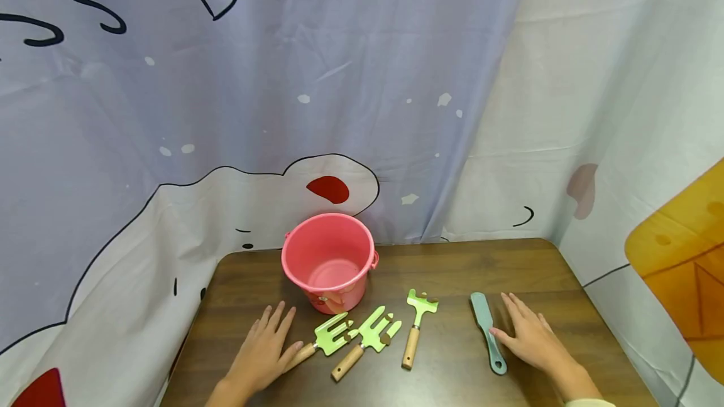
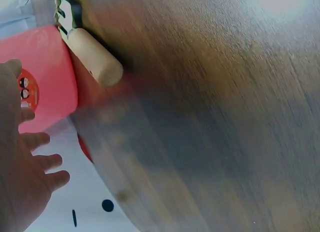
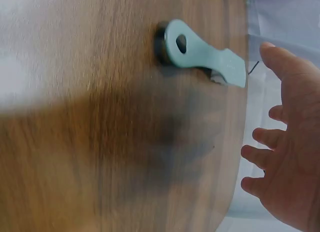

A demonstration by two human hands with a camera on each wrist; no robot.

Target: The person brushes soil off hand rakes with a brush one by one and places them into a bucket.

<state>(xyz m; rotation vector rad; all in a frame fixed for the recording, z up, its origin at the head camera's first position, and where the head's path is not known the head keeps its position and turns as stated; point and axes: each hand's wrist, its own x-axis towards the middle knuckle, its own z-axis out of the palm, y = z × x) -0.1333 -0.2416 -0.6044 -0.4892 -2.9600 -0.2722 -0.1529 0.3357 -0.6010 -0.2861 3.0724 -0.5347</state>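
Observation:
My left hand (image 1: 259, 349), fingers spread, is at the left, beside the wooden handle of a green toy garden fork (image 1: 330, 334). In the left wrist view a wooden handle (image 2: 95, 57) lies apart from the fingers. A second green fork (image 1: 370, 333) and a small green rake (image 1: 421, 306) with wooden handles lie to the right. My right hand (image 1: 528, 335), fingers extended, holds nothing. Just left of it lies a teal long-handled tool (image 1: 488, 328) with a hole in its handle; a greyish part (image 3: 218, 77) shows beneath its head.
A pink bucket (image 1: 330, 253) stands upright behind the forks, its inside visible and nothing in it. The brown wooden table (image 1: 452, 382) has rounded back corners. A printed curtain (image 1: 396, 112) hangs behind and beside it.

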